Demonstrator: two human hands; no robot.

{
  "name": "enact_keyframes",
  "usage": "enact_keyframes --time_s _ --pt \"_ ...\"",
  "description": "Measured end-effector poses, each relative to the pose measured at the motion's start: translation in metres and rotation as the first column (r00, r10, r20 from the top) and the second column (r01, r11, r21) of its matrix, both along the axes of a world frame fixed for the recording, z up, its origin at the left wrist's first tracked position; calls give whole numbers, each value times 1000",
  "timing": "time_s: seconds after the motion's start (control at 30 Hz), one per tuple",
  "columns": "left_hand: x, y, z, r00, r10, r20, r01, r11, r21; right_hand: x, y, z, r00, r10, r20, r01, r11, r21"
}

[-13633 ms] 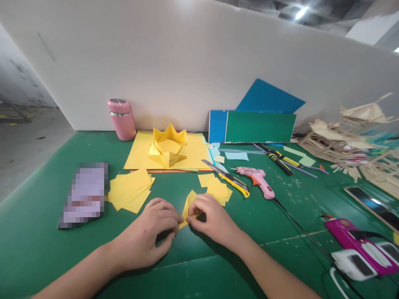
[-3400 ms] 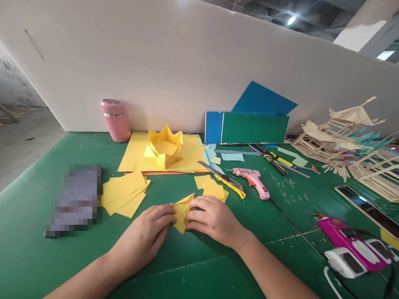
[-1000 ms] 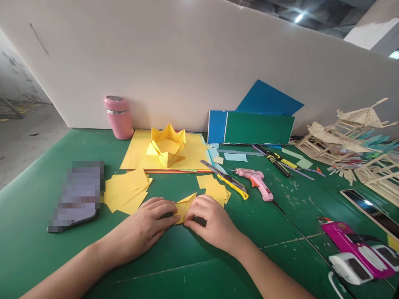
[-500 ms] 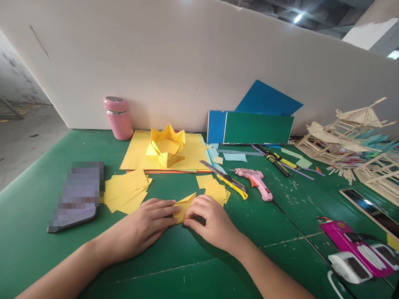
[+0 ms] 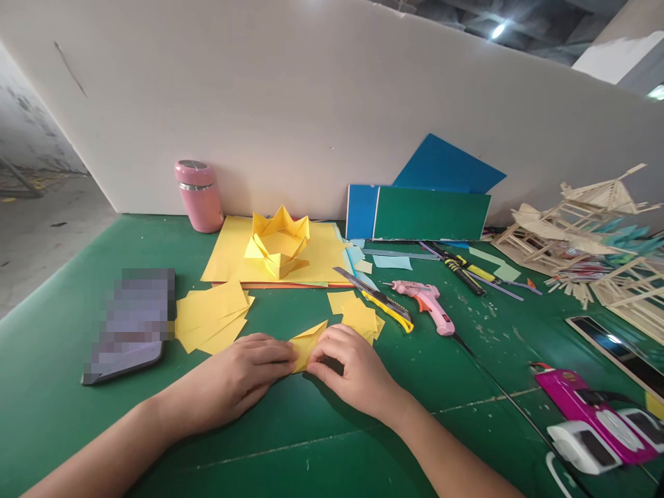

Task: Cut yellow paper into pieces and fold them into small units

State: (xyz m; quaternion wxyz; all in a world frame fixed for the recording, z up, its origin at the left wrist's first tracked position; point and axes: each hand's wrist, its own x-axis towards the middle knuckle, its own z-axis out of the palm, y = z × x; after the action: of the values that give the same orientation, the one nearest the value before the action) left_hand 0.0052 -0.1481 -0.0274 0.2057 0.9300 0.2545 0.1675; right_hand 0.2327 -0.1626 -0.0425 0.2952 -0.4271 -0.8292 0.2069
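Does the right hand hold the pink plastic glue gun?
No, that glue gun lies on the green table; the right hand touches folded yellow paper.

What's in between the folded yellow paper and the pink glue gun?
In the head view, between folded paper and glue gun: the right hand, yellow squares, then the cutter.

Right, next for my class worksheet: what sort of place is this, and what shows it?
Probably a craft table, perhaps in a workshop: a glue gun and a knife lie on it, along with a small piece of folded yellow paper.
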Motion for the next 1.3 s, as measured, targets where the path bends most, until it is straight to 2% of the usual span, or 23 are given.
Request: enact_keyframes --time_s 0.3,0.57,0.97,1.3 --pt "-1 -2 -4 1000 22 -17 -22 999 36 -7 0 -7 998 -61 8 60 997 57" --pt "2 -1 -1 1000 -4 -6 5 996 85 -11 -1 -11 993 -119 -20 120 991 67" --pt "-3 -3 -9 1000 -13 -24 15 996 86 -11 0 -10 993 -116 -20 116 993 -20" --pt "2 -4 -2 999 -24 -42 28 993 111 -9 1 -8 994 -99 -42 98 994 -42"
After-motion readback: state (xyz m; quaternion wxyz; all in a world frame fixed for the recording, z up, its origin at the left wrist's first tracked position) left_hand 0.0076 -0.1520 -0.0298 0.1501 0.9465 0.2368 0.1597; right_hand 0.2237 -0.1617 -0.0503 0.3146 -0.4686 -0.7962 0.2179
